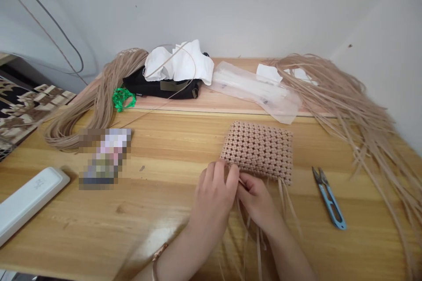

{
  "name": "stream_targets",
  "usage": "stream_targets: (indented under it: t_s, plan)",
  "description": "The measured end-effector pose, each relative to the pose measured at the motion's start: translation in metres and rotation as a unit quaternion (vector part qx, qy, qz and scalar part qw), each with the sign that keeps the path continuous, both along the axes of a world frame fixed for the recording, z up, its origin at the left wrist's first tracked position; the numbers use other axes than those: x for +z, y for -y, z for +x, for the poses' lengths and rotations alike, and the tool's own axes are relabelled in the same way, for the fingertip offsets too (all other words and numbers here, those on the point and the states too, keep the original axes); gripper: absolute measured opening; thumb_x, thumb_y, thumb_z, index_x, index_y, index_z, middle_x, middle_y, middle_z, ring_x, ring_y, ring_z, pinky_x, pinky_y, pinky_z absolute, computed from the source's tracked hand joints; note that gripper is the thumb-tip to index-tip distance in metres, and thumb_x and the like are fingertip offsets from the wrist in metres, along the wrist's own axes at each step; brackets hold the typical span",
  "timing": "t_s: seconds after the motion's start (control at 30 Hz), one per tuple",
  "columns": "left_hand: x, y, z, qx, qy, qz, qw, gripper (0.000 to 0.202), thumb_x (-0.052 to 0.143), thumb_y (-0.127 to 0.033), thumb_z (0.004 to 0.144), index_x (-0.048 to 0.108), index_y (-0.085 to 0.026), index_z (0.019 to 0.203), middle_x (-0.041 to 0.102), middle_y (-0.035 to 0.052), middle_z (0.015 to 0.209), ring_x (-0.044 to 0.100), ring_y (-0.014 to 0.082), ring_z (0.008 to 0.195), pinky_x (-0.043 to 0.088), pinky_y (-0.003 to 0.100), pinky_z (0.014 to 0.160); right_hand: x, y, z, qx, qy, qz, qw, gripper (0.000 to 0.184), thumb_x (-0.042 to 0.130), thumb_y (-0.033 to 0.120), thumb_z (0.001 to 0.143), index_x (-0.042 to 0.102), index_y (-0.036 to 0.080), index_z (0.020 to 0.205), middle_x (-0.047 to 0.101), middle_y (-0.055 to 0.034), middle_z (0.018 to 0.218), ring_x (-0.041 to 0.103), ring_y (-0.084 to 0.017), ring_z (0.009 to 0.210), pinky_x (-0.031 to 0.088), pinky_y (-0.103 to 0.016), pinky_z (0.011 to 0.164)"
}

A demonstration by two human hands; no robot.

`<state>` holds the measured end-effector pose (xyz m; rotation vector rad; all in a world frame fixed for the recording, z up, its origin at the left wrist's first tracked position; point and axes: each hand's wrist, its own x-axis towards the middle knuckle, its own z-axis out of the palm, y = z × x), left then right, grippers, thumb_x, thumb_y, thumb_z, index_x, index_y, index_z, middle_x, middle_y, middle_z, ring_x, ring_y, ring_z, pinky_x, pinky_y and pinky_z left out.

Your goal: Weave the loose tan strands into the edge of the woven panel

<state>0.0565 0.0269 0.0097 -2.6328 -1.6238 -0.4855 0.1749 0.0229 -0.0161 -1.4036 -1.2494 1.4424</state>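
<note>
A tan woven panel [259, 147] with a knotted lattice lies tilted on the table, loose strips [282, 195] trailing from its near edge. My left hand [216, 186] is closed on the panel's near left corner, its fingers bent over the edge. Close beside it, my right hand [255, 197] is pinched, thumb and forefinger together on a tan strip at that same edge. The exact spot between the fingertips is partly hidden. More strips hang below both hands toward the table's front. Blue-handled thread snips [329, 199] rest to the right of the panel.
Bundles of tan strips lie at the left [99, 96] and right [356, 101]. Behind are a black pouch [161, 88] with white paper [194, 61], a clear plastic bag [253, 90] and green ribbon [123, 99]. A blurred-out object [108, 153] and a white case [33, 199] lie left.
</note>
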Motion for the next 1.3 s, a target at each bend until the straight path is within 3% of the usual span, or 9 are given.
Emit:
stream_targets:
  t_s: [0.1, 0.27, 0.43, 0.63, 0.87, 0.97, 1.1, 1.2, 1.3]
  plan:
    - [0.002, 0.000, 0.016, 0.016, -0.061, 0.030, 0.998, 0.024, 0.037, -0.009, 0.084, 0.053, -0.015, 0.101, 0.055, 0.0102, 0.090, 0.054, 0.0224, 0.079, 0.047, 0.036, 0.065, 0.001, 0.002, -0.001, 0.002, -0.028, 0.012, 1.000, 0.019, 0.048, 0.018, 0.078, 0.063, 0.016, 0.089, 0.065, -0.0006, 0.077, 0.056, -0.018, 0.073, 0.043, -0.027, 0.068]
    - [-0.008, 0.005, 0.028, -0.003, -0.072, 0.089, 0.993, 0.032, 0.035, -0.011, 0.086, 0.052, -0.006, 0.113, 0.056, 0.0144, 0.106, 0.052, 0.0258, 0.096, 0.044, 0.039, 0.079, 0.000, 0.002, 0.001, -0.013, -0.041, -0.002, 0.999, 0.020, 0.054, 0.020, 0.075, 0.065, 0.015, 0.091, 0.067, -0.0037, 0.079, 0.058, -0.022, 0.076, 0.045, -0.029, 0.066]
    - [-0.021, 0.018, 0.011, -0.035, -0.010, 0.126, 0.991, 0.032, 0.040, -0.010, 0.086, 0.052, -0.003, 0.114, 0.058, 0.0147, 0.105, 0.049, 0.0266, 0.100, 0.043, 0.038, 0.080, -0.001, 0.001, 0.002, -0.013, -0.124, -0.019, 0.992, 0.020, 0.047, 0.025, 0.083, 0.064, 0.017, 0.089, 0.065, -0.0006, 0.076, 0.057, -0.017, 0.072, 0.043, -0.027, 0.067]
    - [-0.028, 0.024, -0.006, -0.054, 0.058, 0.110, 0.991, 0.030, 0.048, -0.008, 0.082, 0.053, -0.003, 0.112, 0.058, 0.0175, 0.103, 0.049, 0.0271, 0.098, 0.046, 0.041, 0.080, 0.000, 0.001, 0.001, -0.011, -0.087, -0.022, 0.996, 0.018, 0.048, 0.026, 0.082, 0.059, 0.016, 0.071, 0.053, 0.0038, 0.061, 0.050, -0.013, 0.062, 0.041, -0.024, 0.065]
    - [-0.022, 0.014, 0.001, -0.002, 0.107, 0.074, 0.992, 0.014, 0.048, -0.004, 0.079, 0.061, -0.008, 0.084, 0.062, 0.0131, 0.085, 0.057, 0.0209, 0.079, 0.050, 0.034, 0.070, -0.002, 0.000, 0.000, -0.003, -0.030, -0.019, 0.999, 0.018, 0.044, 0.017, 0.079, 0.062, 0.016, 0.080, 0.055, 0.0020, 0.066, 0.049, -0.014, 0.065, 0.039, -0.024, 0.061]
    - [-0.019, 0.011, 0.006, 0.043, 0.122, 0.010, 0.992, 0.015, 0.046, -0.006, 0.079, 0.060, -0.011, 0.082, 0.062, 0.0104, 0.082, 0.059, 0.0203, 0.074, 0.050, 0.033, 0.065, -0.003, 0.000, 0.000, -0.003, -0.010, -0.015, 1.000, 0.019, 0.044, 0.018, 0.080, 0.063, 0.016, 0.080, 0.054, 0.0021, 0.064, 0.050, -0.015, 0.065, 0.038, -0.024, 0.059]
    - [-0.010, 0.004, 0.008, 0.118, 0.158, -0.143, 0.970, 0.012, 0.047, -0.008, 0.076, 0.054, -0.015, 0.071, 0.060, 0.0049, 0.071, 0.057, 0.0179, 0.065, 0.045, 0.030, 0.058, -0.003, 0.000, -0.001, -0.007, -0.008, -0.003, 1.000, 0.020, 0.044, 0.019, 0.080, 0.064, 0.016, 0.081, 0.058, 0.0009, 0.067, 0.052, -0.016, 0.068, 0.039, -0.025, 0.061]
    - [-0.007, -0.005, 0.004, 0.138, 0.232, -0.245, 0.931, 0.011, 0.047, -0.009, 0.074, 0.052, -0.017, 0.068, 0.059, 0.0013, 0.066, 0.056, 0.0159, 0.062, 0.043, 0.028, 0.059, -0.001, 0.000, -0.001, -0.006, 0.011, 0.000, 1.000, 0.021, 0.044, 0.018, 0.080, 0.064, 0.016, 0.083, 0.060, 0.0004, 0.069, 0.052, -0.016, 0.068, 0.039, -0.025, 0.062]
    - [-0.009, -0.015, -0.005, 0.135, 0.355, -0.339, 0.861, 0.008, 0.051, -0.010, 0.071, 0.052, -0.016, 0.067, 0.060, 0.0003, 0.065, 0.057, 0.0142, 0.063, 0.044, 0.027, 0.061, 0.000, 0.000, -0.001, -0.004, 0.038, 0.001, 0.999, 0.020, 0.044, 0.019, 0.080, 0.064, 0.016, 0.082, 0.059, 0.0009, 0.068, 0.052, -0.016, 0.068, 0.038, -0.025, 0.062]
